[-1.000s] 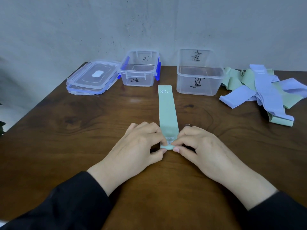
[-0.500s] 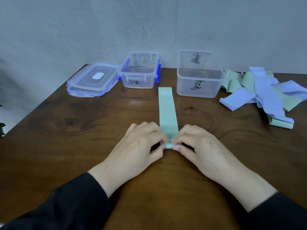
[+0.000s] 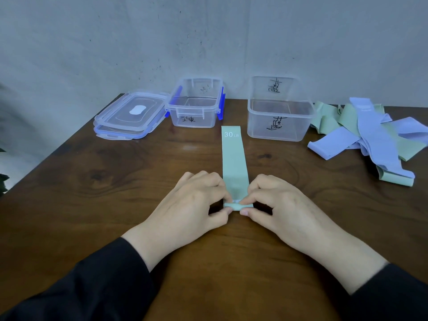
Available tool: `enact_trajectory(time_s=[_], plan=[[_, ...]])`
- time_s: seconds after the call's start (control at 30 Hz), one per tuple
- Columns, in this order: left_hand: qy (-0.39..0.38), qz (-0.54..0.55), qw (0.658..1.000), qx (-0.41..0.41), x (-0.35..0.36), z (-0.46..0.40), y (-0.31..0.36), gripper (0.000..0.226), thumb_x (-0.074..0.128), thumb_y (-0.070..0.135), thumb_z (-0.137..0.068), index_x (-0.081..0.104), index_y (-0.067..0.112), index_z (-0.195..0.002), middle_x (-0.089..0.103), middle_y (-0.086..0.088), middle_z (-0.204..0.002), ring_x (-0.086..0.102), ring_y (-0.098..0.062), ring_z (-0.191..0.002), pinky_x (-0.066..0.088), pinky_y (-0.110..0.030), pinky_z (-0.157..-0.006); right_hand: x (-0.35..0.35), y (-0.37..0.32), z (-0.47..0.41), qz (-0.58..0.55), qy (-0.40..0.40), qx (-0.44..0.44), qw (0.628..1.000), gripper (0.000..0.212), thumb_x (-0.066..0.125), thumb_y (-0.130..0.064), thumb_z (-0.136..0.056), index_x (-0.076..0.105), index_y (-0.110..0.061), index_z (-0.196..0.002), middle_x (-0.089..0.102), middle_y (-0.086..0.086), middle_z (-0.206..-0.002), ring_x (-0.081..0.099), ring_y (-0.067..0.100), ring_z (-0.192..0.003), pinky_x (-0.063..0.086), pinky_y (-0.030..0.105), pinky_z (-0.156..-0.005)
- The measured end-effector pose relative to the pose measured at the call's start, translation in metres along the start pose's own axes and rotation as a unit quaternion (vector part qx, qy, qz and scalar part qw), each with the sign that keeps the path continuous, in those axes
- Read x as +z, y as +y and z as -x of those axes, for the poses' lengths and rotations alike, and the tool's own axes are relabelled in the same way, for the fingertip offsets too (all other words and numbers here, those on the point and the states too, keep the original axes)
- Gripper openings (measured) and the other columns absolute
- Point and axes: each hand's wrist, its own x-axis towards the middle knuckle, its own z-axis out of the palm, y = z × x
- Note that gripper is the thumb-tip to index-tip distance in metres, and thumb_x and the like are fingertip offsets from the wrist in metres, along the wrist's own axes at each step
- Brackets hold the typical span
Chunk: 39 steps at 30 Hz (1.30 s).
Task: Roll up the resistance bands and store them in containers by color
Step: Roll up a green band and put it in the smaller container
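Dark wood counter (image 3: 81,181), grey wall behind. Far left: two clear lids (image 3: 129,117) with blue seals, stacked, one offset on the other. Just right of them, touching or nearly so: small clear container (image 3: 194,107) with blue side latches, black handwriting on front wall, nothing inside. Further right, a taller clear container (image 3: 279,112), no latches, handwriting on front and back walls, also nothing inside.

Green band (image 3: 234,163) lies flat on the counter between the two containers' fronts and the person, running straight away from the camera; far end printed "30 LB". Near end is curled into a small roll.

Left hand (image 3: 192,205): fingers curled, thumb and forefinger pinching the left end of that roll. Right hand (image 3: 278,205): same, fingers curled, thumb and forefinger clamped on the right end of the roll. Both hands rest low on the counter, thumbs on the near side of the roll, almost meeting. Black sleeves on both arms.

Far right: loose pile of bands (image 3: 370,135), pale green and lavender-blue mixed, overlapping, unrolled, well apart from the hands, just beside the taller container.
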Motion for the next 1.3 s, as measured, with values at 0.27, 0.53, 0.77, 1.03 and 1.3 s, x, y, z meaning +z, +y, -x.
enact_trajectory(time_s=[0.27,0.53,0.77,1.03,1.3], plan=[[-0.02,-0.002,0.997,0.072,-0.001,-0.017,-0.01,0.016,0.063,0.046,-0.088,0.063,0.03,-0.09,0.052,0.017,-0.093,0.046,-0.006,-0.087,0.039,-0.028,-0.083,-0.008,0.006,-0.009,-0.03,-0.042,-0.011,0.999,0.02,0.061,-0.042,-0.092,0.076,-0.031,-0.102,0.053,-0.02,-0.089,0.052,0.001,-0.087,0.041,0.013,-0.073],[-0.032,0.062,0.994,0.085,0.0,-0.028,-0.019,0.015,0.064,0.042,-0.087,0.065,0.028,-0.082,0.055,0.017,-0.084,0.048,-0.008,-0.081,0.045,-0.033,-0.078,-0.011,0.008,-0.012,-0.061,-0.037,-0.005,0.997,0.009,0.064,-0.038,-0.092,0.072,-0.034,-0.094,0.056,-0.019,-0.087,0.054,0.005,-0.082,0.046,0.019,-0.069],[-0.047,0.065,0.993,0.088,-0.004,-0.028,-0.022,0.018,0.065,0.048,-0.087,0.058,0.032,-0.091,0.053,0.019,-0.094,0.049,-0.008,-0.086,0.045,-0.032,-0.079,-0.01,0.012,-0.015,-0.078,-0.04,0.001,0.996,0.012,0.068,-0.038,-0.089,0.074,-0.03,-0.095,0.056,-0.018,-0.092,0.054,0.004,-0.085,0.047,0.019,-0.071],[-0.051,0.102,0.992,0.047,-0.002,-0.031,-0.028,0.01,0.068,0.04,-0.086,0.066,0.031,-0.087,0.055,0.019,-0.097,0.053,-0.011,-0.094,0.042,-0.021,-0.086,-0.012,0.015,-0.023,-0.076,-0.059,0.026,0.995,0.015,0.063,-0.042,-0.09,0.075,-0.035,-0.097,0.053,-0.021,-0.092,0.054,0.006,-0.087,0.044,0.014,-0.07],[-0.044,0.109,0.993,0.016,-0.001,-0.032,-0.031,0.011,0.064,0.043,-0.088,0.068,0.033,-0.09,0.054,0.017,-0.096,0.052,-0.011,-0.097,0.037,-0.019,-0.088,-0.01,0.013,-0.023,-0.081,-0.047,0.045,0.995,0.012,0.062,-0.043,-0.089,0.072,-0.036,-0.092,0.055,-0.018,-0.094,0.055,0.009,-0.09,0.044,0.015,-0.07]])
